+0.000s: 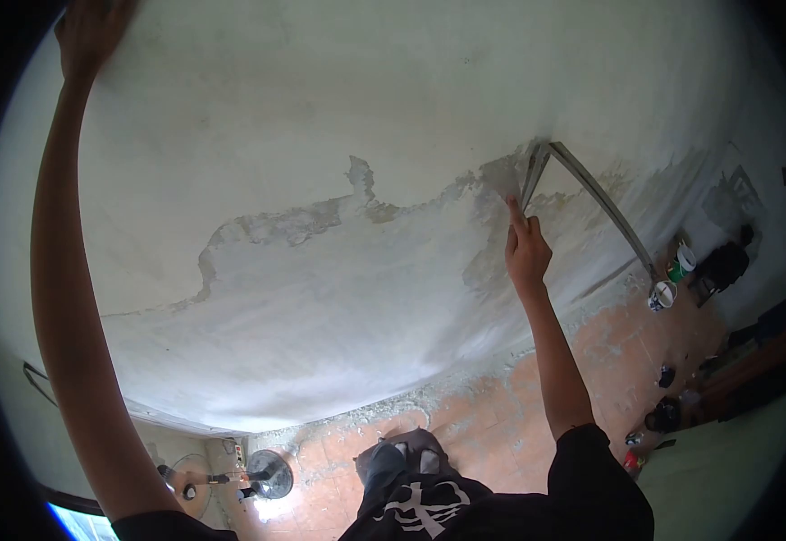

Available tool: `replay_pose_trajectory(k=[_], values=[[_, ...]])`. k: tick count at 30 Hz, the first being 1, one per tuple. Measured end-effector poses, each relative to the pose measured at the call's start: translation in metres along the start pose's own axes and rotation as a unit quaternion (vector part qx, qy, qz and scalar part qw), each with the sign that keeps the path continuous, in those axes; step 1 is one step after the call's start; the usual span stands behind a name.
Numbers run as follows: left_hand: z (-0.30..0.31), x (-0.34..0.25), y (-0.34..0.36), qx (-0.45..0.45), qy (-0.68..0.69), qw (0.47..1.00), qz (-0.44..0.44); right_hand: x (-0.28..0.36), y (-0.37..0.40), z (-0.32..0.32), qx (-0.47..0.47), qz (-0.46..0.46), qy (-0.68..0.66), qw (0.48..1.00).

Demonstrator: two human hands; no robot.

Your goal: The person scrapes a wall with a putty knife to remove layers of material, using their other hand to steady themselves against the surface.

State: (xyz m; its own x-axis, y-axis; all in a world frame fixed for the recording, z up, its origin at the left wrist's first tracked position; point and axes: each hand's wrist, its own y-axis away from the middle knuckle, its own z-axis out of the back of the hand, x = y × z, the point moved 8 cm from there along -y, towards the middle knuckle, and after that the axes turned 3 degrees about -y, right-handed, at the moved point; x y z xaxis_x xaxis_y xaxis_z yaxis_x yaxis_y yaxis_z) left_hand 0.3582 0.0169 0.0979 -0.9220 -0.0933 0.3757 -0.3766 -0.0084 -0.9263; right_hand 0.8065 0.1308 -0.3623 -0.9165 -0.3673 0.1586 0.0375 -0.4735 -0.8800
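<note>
My right hand (pixel 528 248) is closed round the handle of a flat scraper (pixel 501 177), its forefinger stretched along the tool. The blade lies against the wall (pixel 303 279) at a darker, rough patch. My left hand (pixel 91 36) is raised high at the upper left, against the wall; its fingers are cut off by the frame edge. A ragged band of peeled plaster (pixel 294 224) runs across the wall between my arms. Beside the scraper, the upper end of a long metal strip (pixel 605 194) meets the wall.
A standing fan (pixel 269 473) is at the lower left. White buckets (pixel 662 295) and a dark chair (pixel 725 266) stand at the right. Another person's leg (pixel 754 379) shows at the right edge. Debris lies on the tiled floor (pixel 492 406).
</note>
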Motion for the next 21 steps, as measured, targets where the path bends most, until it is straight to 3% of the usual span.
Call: replay_pose_trajectory(k=[7, 9, 12, 16, 21], values=[[0.003, 0.004, -0.004, -0.013, 0.005, 1.000, 0.008, 0.018, 0.013, -0.020, 0.027, -0.062, -0.011, 0.998], [0.003, -0.001, 0.003, 0.003, 0.007, 1.000, 0.017, 0.035, -0.008, 0.000, -0.038, -0.092, -0.040, 0.994], [0.007, -0.001, 0.000, 0.005, 0.033, 0.999, 0.020, 0.052, -0.024, 0.008, -0.047, -0.125, -0.049, 0.990], [0.003, 0.006, -0.001, -0.011, 0.011, 1.000, 0.006, 0.049, 0.020, -0.007, -0.010, -0.128, -0.033, 0.991], [0.002, 0.013, -0.001, -0.010, 0.001, 1.000, 0.009, 0.034, 0.017, -0.006, -0.017, -0.102, -0.013, 0.995]])
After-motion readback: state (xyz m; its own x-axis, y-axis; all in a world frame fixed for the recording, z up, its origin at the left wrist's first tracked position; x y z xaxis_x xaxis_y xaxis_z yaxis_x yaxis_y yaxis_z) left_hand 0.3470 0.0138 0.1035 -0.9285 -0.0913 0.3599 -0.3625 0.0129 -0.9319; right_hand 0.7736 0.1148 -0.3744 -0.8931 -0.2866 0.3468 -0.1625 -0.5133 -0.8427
